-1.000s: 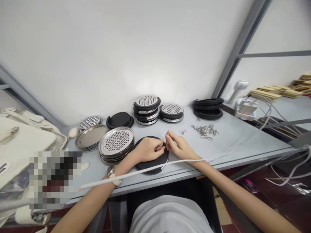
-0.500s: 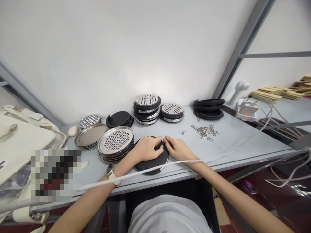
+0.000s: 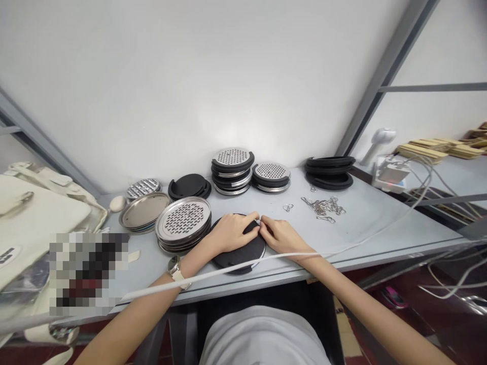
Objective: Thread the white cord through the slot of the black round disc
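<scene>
A black round disc (image 3: 238, 257) with a thin silver edge lies flat near the table's front edge. My left hand (image 3: 234, 233) rests over its top, thumb and forefinger bent to its upper right rim. From the other side my right hand (image 3: 279, 234) pinches at that same spot. Between the fingertips of both hands shows a shiny bit of a small metal clip (image 3: 258, 221), mostly hidden. Loose wire clips (image 3: 325, 207) lie in a heap to the right, and a single clip (image 3: 288, 207) sits nearer my hands.
Left of the disc stand stacked grater plates (image 3: 182, 221) and plain metal lids (image 3: 144, 210). Further back are a black disc (image 3: 189, 186), capped grater stacks (image 3: 233, 170) (image 3: 271, 175) and black rings (image 3: 329, 172). A white cable (image 3: 228, 267) crosses in front of my forearms.
Both hands stay at the disc's rim. My left thumb and forefinger have closed in toward the right fingertips. The whole view has shifted slightly.
</scene>
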`<state>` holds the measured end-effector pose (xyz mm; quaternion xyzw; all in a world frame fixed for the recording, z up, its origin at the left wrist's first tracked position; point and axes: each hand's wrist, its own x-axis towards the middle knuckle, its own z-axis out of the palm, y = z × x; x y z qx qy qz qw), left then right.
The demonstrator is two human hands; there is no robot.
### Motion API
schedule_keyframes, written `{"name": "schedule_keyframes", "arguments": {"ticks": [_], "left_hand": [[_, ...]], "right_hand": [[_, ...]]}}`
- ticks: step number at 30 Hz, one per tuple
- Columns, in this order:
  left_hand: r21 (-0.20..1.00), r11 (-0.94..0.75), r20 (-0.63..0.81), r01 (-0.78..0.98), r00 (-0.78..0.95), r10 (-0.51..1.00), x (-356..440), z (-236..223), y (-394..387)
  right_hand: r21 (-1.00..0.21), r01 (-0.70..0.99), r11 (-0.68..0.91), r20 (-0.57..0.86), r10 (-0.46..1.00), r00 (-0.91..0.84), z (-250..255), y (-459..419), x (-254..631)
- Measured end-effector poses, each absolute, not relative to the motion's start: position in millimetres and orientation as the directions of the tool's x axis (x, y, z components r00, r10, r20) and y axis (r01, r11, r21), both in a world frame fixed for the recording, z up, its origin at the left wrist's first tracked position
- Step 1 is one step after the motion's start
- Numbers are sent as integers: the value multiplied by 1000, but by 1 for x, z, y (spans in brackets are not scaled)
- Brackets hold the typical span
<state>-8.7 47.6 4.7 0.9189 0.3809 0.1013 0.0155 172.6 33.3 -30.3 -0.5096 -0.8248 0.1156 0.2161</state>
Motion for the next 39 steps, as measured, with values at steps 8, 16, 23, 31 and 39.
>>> {"name": "schedule_keyframes", "arguments": {"ticks": [8, 16, 23, 31, 39], "left_hand": [[124, -726, 171, 676, 706, 687, -9, 6, 48], [160, -741, 185, 653, 717, 672, -10, 5, 48], [190, -745, 187, 639, 722, 666, -10, 6, 48], [210, -742, 174, 636, 723, 669, -11, 6, 47], [145, -748, 170, 648, 729, 664, -10, 3, 48]], "right_hand": [[-366, 821, 438, 212, 898, -385, -31, 33, 172], [-364, 810, 460, 218, 887, -407, -31, 32, 174], [-368, 806, 463, 210, 886, -413, -32, 33, 174], [-378, 799, 468, 212, 884, -417, -33, 33, 175], [-377, 803, 461, 210, 887, -411, -32, 32, 174]]}}
